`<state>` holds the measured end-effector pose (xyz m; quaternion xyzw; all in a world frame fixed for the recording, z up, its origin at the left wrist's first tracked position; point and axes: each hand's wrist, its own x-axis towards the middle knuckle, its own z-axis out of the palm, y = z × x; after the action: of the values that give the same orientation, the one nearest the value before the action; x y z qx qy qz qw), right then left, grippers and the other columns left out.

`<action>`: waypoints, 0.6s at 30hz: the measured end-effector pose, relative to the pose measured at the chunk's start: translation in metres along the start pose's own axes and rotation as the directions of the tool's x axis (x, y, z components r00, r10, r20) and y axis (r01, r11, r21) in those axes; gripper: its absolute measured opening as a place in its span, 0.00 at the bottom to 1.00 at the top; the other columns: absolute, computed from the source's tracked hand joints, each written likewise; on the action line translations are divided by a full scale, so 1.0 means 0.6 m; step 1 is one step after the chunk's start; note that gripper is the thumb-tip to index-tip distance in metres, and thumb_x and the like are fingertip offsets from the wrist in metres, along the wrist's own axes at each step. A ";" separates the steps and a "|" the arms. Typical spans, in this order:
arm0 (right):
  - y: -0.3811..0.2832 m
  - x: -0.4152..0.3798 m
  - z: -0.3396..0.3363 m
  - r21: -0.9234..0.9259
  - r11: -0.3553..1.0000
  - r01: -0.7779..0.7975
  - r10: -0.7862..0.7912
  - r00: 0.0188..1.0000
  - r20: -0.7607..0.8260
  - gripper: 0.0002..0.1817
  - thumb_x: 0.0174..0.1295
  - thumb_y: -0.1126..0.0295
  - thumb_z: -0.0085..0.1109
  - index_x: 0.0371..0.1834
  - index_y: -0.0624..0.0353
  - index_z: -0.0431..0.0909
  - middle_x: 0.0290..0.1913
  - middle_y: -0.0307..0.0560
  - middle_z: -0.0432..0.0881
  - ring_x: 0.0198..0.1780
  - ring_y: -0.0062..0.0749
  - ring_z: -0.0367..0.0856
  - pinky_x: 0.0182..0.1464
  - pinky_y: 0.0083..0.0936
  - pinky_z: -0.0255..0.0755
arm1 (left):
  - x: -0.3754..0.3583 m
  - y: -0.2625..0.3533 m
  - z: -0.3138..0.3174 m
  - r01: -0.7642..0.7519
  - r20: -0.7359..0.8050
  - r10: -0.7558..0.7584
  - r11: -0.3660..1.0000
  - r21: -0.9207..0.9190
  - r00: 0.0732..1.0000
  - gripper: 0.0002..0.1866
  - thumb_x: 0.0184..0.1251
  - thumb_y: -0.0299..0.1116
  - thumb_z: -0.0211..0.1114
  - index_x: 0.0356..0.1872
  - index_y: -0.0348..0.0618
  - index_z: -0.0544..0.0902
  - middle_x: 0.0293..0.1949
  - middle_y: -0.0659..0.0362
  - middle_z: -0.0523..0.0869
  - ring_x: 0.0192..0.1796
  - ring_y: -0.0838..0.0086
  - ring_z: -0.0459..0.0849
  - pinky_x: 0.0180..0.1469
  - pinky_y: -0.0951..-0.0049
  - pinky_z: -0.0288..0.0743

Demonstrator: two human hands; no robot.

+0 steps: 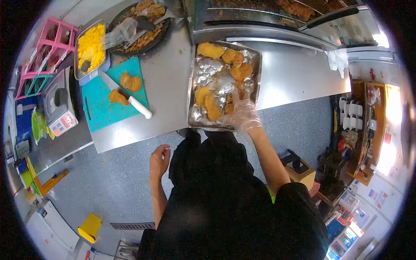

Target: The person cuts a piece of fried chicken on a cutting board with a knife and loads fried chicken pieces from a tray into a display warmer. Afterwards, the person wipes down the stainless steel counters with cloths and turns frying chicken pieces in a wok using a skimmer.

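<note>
Foil-lined tray (255,58) sits at the near edge of the steel worktop (169,86), just in front of the person. Breaded cutlets (211,50) lie in it — a few along the far rim and right side, two more near the middle on the crumpled foil.

Right hand (243,113), in a clear plastic glove, reaches into the tray's near right corner. Fingers curl down onto a cutlet (229,108) there; grip looks closed on it, though the glove blurs the fingertips.

Left hand (159,159) is bare, held low beside the body over the grey floor (117,182), well apart from the worktop. Fingers loosely curled toward the thumb, holding nothing that can be made out.

Left of the tray: a teal cutting board (102,110) with three more breaded pieces (130,81) on it, and a white-handled knife (130,97) lying diagonally across the board, handle toward the person. Beyond the board — a clear container of yellow food (90,45), and a dark round pan (143,34) holding fried pieces and utensils. A pink rack (54,41) stands at the far left, with a small kitchen scale (60,110) near it. A glass display case (338,26) rises behind the tray.
</note>
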<state>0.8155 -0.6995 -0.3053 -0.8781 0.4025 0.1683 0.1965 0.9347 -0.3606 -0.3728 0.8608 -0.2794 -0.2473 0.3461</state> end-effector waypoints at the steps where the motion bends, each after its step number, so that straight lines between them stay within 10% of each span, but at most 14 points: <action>1: 0.003 0.003 0.034 -0.006 1.000 -0.006 0.005 0.993 -0.116 0.47 0.41 0.52 0.74 0.68 0.52 0.66 0.68 0.71 0.62 0.67 0.55 0.66 0.69 0.41 0.62 | -0.003 -0.010 -0.008 -0.009 0.002 0.008 1.000 0.007 1.000 0.08 0.62 0.27 0.64 0.41 0.38 0.82 0.30 0.50 0.85 0.28 0.65 0.83 0.33 0.68 0.76; 6: 0.009 0.005 0.060 0.131 0.974 0.183 -0.138 0.945 -0.295 0.35 0.40 0.61 0.75 0.58 0.53 0.77 0.70 0.63 0.59 0.70 0.52 0.61 0.71 0.39 0.59 | -0.022 -0.059 -0.035 -0.021 -0.035 0.020 0.999 -0.044 0.999 0.08 0.63 0.27 0.63 0.41 0.37 0.82 0.30 0.50 0.85 0.28 0.65 0.83 0.33 0.67 0.76; 10: -0.011 0.007 0.083 0.113 0.811 0.574 -0.396 0.681 -0.616 0.30 0.42 0.70 0.76 0.53 0.58 0.78 0.65 0.62 0.66 0.67 0.54 0.65 0.70 0.36 0.61 | -0.047 -0.096 -0.049 -0.030 -0.086 0.028 0.999 -0.024 0.996 0.07 0.63 0.28 0.64 0.41 0.39 0.82 0.29 0.50 0.84 0.28 0.63 0.83 0.33 0.66 0.76; 15: -0.087 -0.012 0.066 0.320 0.921 0.223 -0.132 0.950 -0.283 0.40 0.45 0.53 0.75 0.58 0.68 0.71 0.66 0.64 0.66 0.66 0.54 0.68 0.67 0.41 0.63 | -0.077 -0.128 -0.059 0.025 -0.119 -0.030 0.999 -0.039 0.993 0.08 0.63 0.29 0.64 0.42 0.39 0.82 0.30 0.49 0.85 0.29 0.62 0.84 0.33 0.65 0.76; 18: -0.114 -0.025 0.106 0.088 0.985 0.150 -0.093 0.882 -0.462 0.42 0.48 0.56 0.73 0.62 0.69 0.66 0.57 0.63 0.74 0.59 0.54 0.74 0.63 0.38 0.69 | -0.092 -0.137 -0.061 0.041 -0.138 -0.048 0.998 -0.050 0.989 0.08 0.63 0.29 0.64 0.41 0.39 0.82 0.30 0.49 0.85 0.28 0.62 0.83 0.34 0.65 0.76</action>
<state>0.8503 -0.6183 -0.3391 -0.9030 0.3909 -0.0798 0.1598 0.9431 -0.2580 -0.3970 0.8736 -0.2293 -0.2008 0.3793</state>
